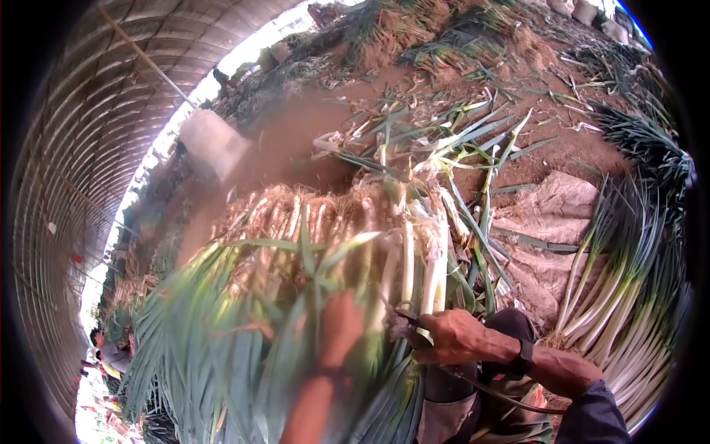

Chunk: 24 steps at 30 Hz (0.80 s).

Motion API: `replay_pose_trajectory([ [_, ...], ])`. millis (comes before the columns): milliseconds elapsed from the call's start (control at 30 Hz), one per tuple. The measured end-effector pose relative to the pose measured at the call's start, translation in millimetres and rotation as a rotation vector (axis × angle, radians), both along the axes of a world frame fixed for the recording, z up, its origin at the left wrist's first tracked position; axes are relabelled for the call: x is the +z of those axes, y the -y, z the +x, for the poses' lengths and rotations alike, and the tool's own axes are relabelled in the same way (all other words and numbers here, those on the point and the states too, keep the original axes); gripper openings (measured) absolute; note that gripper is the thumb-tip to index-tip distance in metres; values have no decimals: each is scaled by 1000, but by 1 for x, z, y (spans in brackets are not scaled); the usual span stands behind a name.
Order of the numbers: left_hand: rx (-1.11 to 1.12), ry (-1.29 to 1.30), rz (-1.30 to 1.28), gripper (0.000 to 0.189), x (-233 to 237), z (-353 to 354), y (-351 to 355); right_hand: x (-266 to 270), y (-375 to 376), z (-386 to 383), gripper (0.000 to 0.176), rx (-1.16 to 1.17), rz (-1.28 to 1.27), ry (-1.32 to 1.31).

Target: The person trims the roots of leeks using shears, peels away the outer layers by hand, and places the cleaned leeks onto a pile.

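Observation:
A wide pile of leeks point(274, 222) lies before me, roots away from me and green leaves toward me. My left hand point(342, 322) is over the leaves near the middle of the pile, smeared by motion; its fingers cannot be made out. My right hand point(462, 337), with a dark wristband, is closed round a dark hand tool point(408, 318) with a thin tip pointing up and left. A thin hose point(510, 401) curves away below that hand. Just beyond the tool, peeled white leek stalks point(436, 277) stand out beside the unpeeled, earthy ones.
Cleaned leeks point(614, 288) are heaped on the right, near a crumpled sack point(551, 200). Stripped leaves point(473, 140) litter the bare soil ahead. More leek bundles point(414, 33) lie at the back. Under the arched roof point(111, 111), a person point(111, 354) is at the far left.

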<state>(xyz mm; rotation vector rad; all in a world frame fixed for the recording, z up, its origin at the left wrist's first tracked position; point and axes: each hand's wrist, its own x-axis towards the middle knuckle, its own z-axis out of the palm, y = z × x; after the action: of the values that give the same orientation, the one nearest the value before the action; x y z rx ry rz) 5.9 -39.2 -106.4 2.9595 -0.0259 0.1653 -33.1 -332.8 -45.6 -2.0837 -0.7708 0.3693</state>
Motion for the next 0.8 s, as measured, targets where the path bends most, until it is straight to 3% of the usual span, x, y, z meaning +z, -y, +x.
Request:
replay_pose_trajectory([
  [100, 43, -227, -13, 36, -3, 20, 3, 4, -4, 3, 45, 9, 87, -12],
  [267, 211, -272, -112, 39, 6, 32, 19, 6, -9, 2, 43, 33, 196, -31],
  [500, 215, -331, -317, 57, 18, 34, 7, -8, -23, 25, 46, -25, 10, 6],
  [800, 214, -330, -225, 56, 6, 41, 3, -21, -40, 59, 54, -103, -243, -40],
])
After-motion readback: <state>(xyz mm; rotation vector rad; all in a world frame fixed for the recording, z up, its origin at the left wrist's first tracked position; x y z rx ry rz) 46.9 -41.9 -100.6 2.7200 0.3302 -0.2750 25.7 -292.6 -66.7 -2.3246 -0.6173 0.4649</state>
